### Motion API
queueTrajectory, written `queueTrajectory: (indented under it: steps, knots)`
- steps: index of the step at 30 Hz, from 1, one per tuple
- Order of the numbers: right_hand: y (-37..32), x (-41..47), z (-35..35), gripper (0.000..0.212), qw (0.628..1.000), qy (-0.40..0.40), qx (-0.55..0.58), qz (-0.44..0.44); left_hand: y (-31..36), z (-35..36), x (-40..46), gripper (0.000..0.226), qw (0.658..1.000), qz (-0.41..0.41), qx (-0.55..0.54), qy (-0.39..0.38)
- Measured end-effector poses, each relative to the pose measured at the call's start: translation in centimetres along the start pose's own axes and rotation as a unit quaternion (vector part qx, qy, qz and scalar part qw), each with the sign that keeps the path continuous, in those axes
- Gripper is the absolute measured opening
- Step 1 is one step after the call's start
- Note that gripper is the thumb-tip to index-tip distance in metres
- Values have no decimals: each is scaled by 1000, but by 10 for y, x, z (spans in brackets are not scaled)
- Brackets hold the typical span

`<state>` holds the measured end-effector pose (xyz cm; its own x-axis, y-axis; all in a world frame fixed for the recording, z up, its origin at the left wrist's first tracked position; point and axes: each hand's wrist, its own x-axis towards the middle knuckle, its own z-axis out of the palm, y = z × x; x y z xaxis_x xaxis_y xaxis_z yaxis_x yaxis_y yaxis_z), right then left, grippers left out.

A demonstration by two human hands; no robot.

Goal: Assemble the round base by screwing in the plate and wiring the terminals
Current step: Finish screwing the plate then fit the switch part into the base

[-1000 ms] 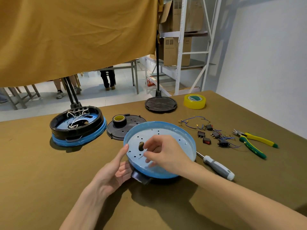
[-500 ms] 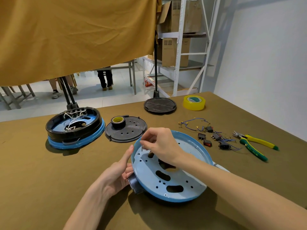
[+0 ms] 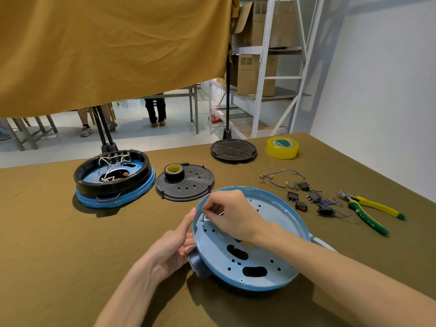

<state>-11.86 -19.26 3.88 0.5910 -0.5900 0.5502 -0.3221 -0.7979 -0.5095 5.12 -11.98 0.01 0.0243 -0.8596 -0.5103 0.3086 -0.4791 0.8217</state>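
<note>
A round light-blue base [image 3: 271,253] with several holes and two oval slots lies tilted toward me on the table. My left hand [image 3: 172,246] grips its left rim and the dark part underneath. My right hand [image 3: 233,215] reaches inside the base, fingertips pinched on a small screw [image 3: 203,217] standing at a hole near the left rim. A black perforated plate [image 3: 188,182] lies behind the base with a roll of black tape [image 3: 174,171] on it. Loose blue wires with terminals and switches [image 3: 304,192] lie to the right.
A second base [image 3: 113,178], black over blue with white wiring inside, stands at the left. Green-yellow pliers [image 3: 370,211] lie at the far right, a yellow tape roll [image 3: 282,147] and a black disc stand [image 3: 233,149] at the back. A screwdriver handle [image 3: 320,243] shows behind my right forearm.
The blue base has been tipped up toward me so its inside faces the camera. My right hand moved to the left rim area, pinching a screw.
</note>
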Motion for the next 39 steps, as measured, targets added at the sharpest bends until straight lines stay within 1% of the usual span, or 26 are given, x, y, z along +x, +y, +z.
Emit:
queueTrajectory:
  steps: [5,9,11,14,16,18,20,22,24,26,28,29,33,36,39]
  knots:
    - [-3,-2,-2,6,999,-8,-32,-37,-2,-3,2,85,1000,4,-9,-3]
    - [-4,0,-2,6,999,-12,-31,-33,-2,-2,2,76,1000,0,1,-2]
    - [-3,0,-2,7,999,-13,-38,-29,-1,-1,0,75,1000,-4,0,-2]
    - [-5,1,-1,8,996,-33,-62,-45,0,1,-1,76,1000,-8,-1,-12]
    - [-7,5,0,8,998,-47,-44,-26,1,1,-1,81,1000,-7,2,-11]
    - [-6,12,-3,9,999,-41,-23,22,1,1,-2,83,1000,-10,5,-10]
    - [-5,14,-5,9,998,-38,-16,38,2,3,-3,85,1000,-14,5,-13]
    - [-7,11,-3,8,998,-54,-18,10,3,2,-5,86,1000,-14,6,-17]
    - [-9,7,0,8,996,-69,-47,-29,3,2,-6,84,1000,-15,5,-21]
    - [-7,6,0,9,997,-54,-58,-24,3,3,-7,83,1000,-12,-3,-21]
    - [-4,7,-2,8,999,-28,-18,18,3,5,-8,82,1000,-8,-9,-15]
    - [-5,7,-2,8,999,-26,-3,23,3,5,-7,82,1000,-7,-6,-13]
    - [-12,7,4,7,998,-43,-38,-35,3,5,-7,85,1000,-10,0,-17]
    - [-4,9,-1,5,999,-28,-28,-11,3,6,-8,84,1000,0,6,-12]
    - [-3,4,0,6,999,-32,-25,-24,2,5,-8,81,1000,5,-3,-13]
